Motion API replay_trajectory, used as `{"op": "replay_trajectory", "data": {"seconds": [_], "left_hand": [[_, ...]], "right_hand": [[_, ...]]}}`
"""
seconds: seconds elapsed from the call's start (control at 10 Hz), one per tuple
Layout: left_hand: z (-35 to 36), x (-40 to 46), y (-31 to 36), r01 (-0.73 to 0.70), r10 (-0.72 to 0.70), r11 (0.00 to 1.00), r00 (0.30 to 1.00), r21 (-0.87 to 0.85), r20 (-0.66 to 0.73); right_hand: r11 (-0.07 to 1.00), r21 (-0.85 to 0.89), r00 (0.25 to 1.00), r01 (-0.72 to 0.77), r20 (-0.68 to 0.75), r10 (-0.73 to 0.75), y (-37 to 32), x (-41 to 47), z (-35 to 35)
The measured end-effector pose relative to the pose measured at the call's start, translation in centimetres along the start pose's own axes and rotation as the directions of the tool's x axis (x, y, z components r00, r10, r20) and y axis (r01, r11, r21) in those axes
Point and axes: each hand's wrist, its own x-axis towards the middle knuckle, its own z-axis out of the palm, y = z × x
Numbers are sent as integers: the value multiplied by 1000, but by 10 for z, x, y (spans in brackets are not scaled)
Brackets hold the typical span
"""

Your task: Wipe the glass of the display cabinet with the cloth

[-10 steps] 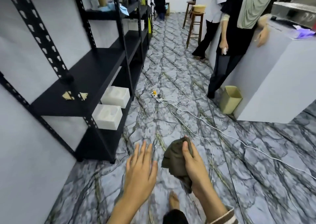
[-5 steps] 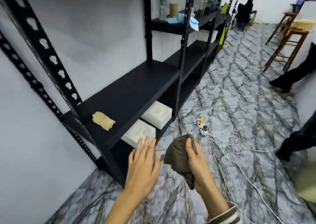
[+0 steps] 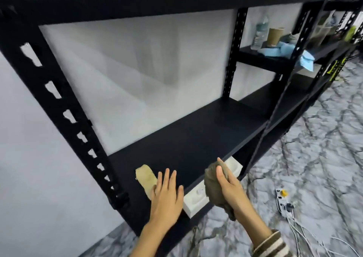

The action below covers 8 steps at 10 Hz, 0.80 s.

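Observation:
A black metal shelving unit [image 3: 196, 139] fills the view, with a pale glassy back panel [image 3: 137, 70] behind its middle shelf. My right hand [image 3: 228, 188] is shut on a crumpled olive-brown cloth [image 3: 213, 186], held in front of the shelf's front edge. My left hand [image 3: 167, 194] is flat and open with fingers apart, hovering over the shelf's front left corner. A second tan cloth [image 3: 145, 178] lies on the shelf, partly under my left hand's fingers. Neither hand touches the back panel.
White moulded trays [image 3: 194, 201] sit on the lower shelf. A bottle [image 3: 259, 31], paper cup [image 3: 275, 35] and blue masks [image 3: 306, 57] stand on the upper right shelf. A power strip [image 3: 283, 201] with white cables lies on the marbled floor at right.
My view has swung left and closer to the shelving; the people and the white counter have left the view. Both hands have risen to the middle shelf's front edge, the cloth still gripped.

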Motion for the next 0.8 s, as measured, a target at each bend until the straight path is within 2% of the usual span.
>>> {"op": "replay_trajectory", "data": {"seconds": [0.2, 0.3, 0.4, 0.5, 0.6, 0.8], "left_hand": [[5, 44, -12, 145, -146, 986, 989, 77, 6], [13, 62, -18, 276, -275, 954, 961, 119, -25], [25, 69, -13, 367, -360, 919, 930, 143, -71], [39, 81, -4, 474, -470, 868, 880, 146, -59], [47, 87, 1, 512, -508, 849, 859, 131, -64], [56, 87, 11, 545, -545, 831, 838, 115, -27]], "right_hand": [[973, -223, 993, 65, 111, -41, -7, 89, 18], [794, -516, 935, 322, 306, -180, -6, 151, 48], [514, -625, 798, 588, 552, -242, 15, 186, 73], [294, -646, 679, 705, 734, -15, 64, 210, 96], [260, -652, 656, 712, 750, 85, 88, 209, 94], [408, -590, 622, 697, 781, 67, 90, 216, 88]]}}
